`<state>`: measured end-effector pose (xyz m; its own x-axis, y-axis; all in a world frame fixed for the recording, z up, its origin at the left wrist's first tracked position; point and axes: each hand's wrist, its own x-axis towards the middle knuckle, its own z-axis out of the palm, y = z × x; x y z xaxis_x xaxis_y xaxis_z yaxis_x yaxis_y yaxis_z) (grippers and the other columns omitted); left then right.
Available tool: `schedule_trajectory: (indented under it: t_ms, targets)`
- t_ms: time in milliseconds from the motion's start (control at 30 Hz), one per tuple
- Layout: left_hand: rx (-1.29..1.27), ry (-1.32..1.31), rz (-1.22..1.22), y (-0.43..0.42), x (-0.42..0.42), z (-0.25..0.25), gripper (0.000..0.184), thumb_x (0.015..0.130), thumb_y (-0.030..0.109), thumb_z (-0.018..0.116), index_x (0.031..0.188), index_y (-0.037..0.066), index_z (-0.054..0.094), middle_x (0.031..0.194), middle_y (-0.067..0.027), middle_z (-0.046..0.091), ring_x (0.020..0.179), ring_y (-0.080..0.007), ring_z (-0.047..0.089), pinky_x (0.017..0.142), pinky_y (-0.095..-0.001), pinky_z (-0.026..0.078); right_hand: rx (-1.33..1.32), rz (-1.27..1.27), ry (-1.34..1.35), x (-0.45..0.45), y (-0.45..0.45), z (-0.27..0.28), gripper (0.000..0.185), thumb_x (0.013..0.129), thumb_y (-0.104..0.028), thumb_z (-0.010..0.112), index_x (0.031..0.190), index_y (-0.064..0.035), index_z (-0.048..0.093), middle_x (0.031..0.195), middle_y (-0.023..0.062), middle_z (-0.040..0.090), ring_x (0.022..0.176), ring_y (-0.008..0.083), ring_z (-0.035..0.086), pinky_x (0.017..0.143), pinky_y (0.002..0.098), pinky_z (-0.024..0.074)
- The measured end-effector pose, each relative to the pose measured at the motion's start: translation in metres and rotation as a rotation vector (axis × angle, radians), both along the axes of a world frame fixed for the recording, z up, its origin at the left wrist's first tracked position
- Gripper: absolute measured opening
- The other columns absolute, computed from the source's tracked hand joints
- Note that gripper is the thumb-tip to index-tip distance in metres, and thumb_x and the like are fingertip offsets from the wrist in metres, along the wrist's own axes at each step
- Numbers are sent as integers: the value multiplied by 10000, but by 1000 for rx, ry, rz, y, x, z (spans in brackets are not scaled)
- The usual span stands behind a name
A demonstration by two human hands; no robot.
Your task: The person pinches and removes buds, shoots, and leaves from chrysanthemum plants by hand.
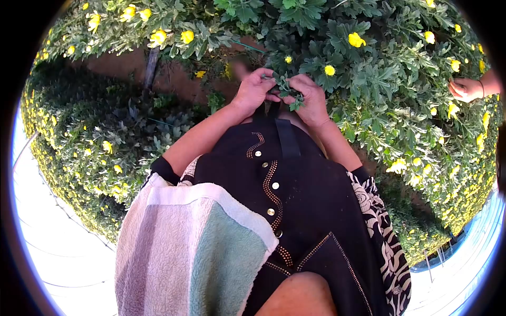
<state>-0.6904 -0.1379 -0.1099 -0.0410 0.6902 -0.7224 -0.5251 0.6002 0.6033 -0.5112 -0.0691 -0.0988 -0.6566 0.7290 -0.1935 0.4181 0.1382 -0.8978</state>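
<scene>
My left hand [254, 93] is closed in a pinch on the leaves at the left side of a green chrysanthemum sprig [289, 90]. From the other side, my right hand [310, 100] has its fingers bent and pressed on the same sprig, their tips partly hidden by leaves. Both hands are close together in front of my dark top, at the edge of the leafy chrysanthemum plants [316, 45]. A yellow bloom [329, 70] is just beyond my right hand, and a smaller yellow flower [288, 60] is above the sprig.
Another person's hand [466, 89] reaches into the plants at the far right. Rows of yellow-flowered plants [108, 147] stand on both sides. A post [151, 67] rises from the brown soil [118, 64] at upper left. A towel [174, 226] hangs over my left side.
</scene>
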Motion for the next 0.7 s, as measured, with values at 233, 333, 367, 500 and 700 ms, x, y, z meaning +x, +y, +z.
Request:
schedule_trajectory:
  t_ms: [233, 333, 367, 500, 700]
  targets:
    - [-145, 309, -211, 1, 8, -9, 191, 968, 156, 562, 962, -28, 613, 817, -95, 680, 649, -200, 715, 468, -242, 504, 16, -236, 159, 5, -15, -6, 161, 768, 2, 739, 916, 1, 675, 893, 93, 678, 812, 195, 658, 757, 278, 507]
    - [-345, 353, -219, -5, 6, -33, 219, 943, 184, 596, 941, -33, 628, 802, -115, 685, 598, -209, 707, 510, -283, 530, -77, -313, 152, 17, -17, -7, 111, 791, 3, 744, 884, 5, 683, 888, 71, 695, 832, 164, 655, 790, 270, 500]
    - [-346, 350, -218, -8, 4, -40, 219, 943, 184, 596, 941, -33, 628, 802, -115, 685, 598, -209, 707, 510, -283, 530, -148, -368, 152, 21, -17, -8, 97, 806, -7, 742, 889, -5, 693, 899, 61, 702, 846, 152, 655, 800, 270, 499]
    - [-337, 643, -620, -11, 3, -59, 243, 903, 282, 609, 999, 65, 658, 924, -141, 695, 831, -272, 707, 726, -395, 552, -123, -269, 142, 31, -15, -8, 85, 815, -11, 736, 892, -16, 701, 925, 58, 709, 864, 136, 657, 815, 270, 496]
    - [-440, 1038, -824, -12, -20, -63, 298, 866, 372, 605, 1034, 140, 684, 1022, -156, 687, 1008, -337, 646, 835, -456, 521, -132, -299, 154, 28, -18, -2, 95, 790, -3, 742, 882, -9, 714, 910, 67, 710, 865, 173, 663, 813, 285, 500]
